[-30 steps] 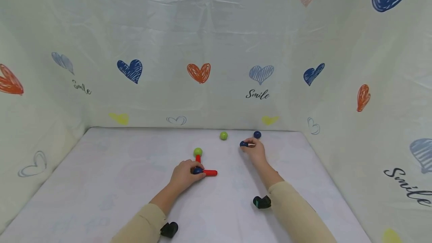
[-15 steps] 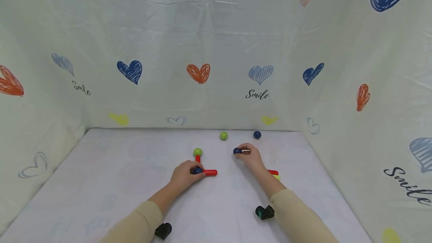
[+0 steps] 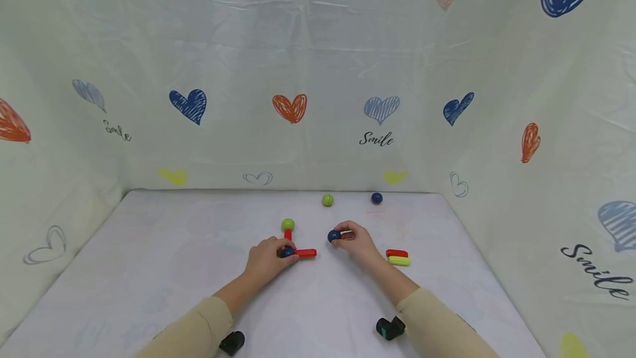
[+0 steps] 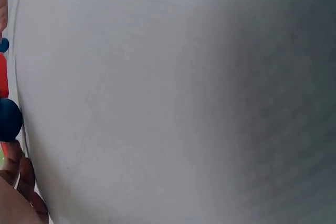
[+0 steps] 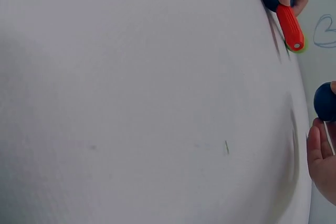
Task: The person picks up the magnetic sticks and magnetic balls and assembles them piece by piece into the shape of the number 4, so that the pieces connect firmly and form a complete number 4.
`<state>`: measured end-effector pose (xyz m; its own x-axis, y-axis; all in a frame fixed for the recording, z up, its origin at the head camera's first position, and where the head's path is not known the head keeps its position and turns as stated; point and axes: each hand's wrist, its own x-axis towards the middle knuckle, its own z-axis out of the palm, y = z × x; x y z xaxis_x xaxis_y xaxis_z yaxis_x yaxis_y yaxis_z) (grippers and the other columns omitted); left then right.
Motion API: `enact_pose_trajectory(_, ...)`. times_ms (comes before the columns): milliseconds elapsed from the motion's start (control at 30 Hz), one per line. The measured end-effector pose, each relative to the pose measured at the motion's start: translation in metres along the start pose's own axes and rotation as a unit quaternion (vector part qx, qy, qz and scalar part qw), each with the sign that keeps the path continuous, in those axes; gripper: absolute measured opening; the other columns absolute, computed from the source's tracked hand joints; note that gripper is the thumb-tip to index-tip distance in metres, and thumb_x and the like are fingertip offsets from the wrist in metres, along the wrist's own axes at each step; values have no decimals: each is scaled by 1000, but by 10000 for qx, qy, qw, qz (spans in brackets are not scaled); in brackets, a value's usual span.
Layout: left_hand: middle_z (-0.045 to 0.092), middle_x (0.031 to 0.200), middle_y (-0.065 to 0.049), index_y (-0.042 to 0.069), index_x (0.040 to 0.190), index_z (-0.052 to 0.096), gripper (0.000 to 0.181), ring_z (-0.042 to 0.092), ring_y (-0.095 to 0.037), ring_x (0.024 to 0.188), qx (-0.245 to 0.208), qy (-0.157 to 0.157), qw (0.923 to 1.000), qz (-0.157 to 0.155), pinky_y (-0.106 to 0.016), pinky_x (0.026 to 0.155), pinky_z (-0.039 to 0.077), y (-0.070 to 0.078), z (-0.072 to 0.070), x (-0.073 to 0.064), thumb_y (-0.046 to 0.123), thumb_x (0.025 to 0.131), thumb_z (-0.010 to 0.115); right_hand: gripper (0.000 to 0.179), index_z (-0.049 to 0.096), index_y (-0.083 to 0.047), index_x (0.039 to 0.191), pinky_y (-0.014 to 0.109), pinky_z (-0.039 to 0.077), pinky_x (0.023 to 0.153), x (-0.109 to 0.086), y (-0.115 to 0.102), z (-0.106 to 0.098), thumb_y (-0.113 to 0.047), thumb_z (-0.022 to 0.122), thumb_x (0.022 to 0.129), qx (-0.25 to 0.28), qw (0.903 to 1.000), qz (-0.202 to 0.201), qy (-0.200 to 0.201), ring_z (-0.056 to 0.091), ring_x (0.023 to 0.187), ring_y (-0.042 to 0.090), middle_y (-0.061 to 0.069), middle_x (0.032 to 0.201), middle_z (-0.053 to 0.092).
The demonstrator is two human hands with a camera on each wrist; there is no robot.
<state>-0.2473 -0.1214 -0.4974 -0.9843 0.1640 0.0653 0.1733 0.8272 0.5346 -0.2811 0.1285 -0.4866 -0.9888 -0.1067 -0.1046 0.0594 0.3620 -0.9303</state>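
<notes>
Head | glossy navy ball (image 3: 334,236), right fingers (image 3: 344,225) pinching | matching ball (image 3: 286,252) against red rod (image 3: 306,253), left fingers (image 3: 281,243) pinching

Head view: you look from above near side of table (image 3: 124,247), forward and down, far enough back to take in printed cloth (image 3: 338,48) behind table. Your wrist views: low, close over table, its surface filling most of each. Head and right wrist views share your left hand (image 3: 268,258), right hand (image 3: 359,243) over table.
</notes>
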Motion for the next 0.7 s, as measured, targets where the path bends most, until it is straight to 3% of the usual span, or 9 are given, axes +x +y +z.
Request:
enact_pose_trajectory(233,59,85,2,24,98,71,22,53,-19,81,197,65,9998,-27,-39,68,42,0,-2,-1,34,80,79,27,66,-10,107,31,51,70,-8,-3,5,-9,77,83,-53,9997,-134,-206,58,90,21,5,103,62)
enact_pose_trajectory(700,56,83,3,23,98,72,22,53,-16,78,-309,27,9995,13,-38,71,40,-5,-5,-4,33,80,80,26,66,-8,108,32,53,80,-22,0,14,-7,76,84,-38,9980,-302,-556,61,94,20,5,106,64)
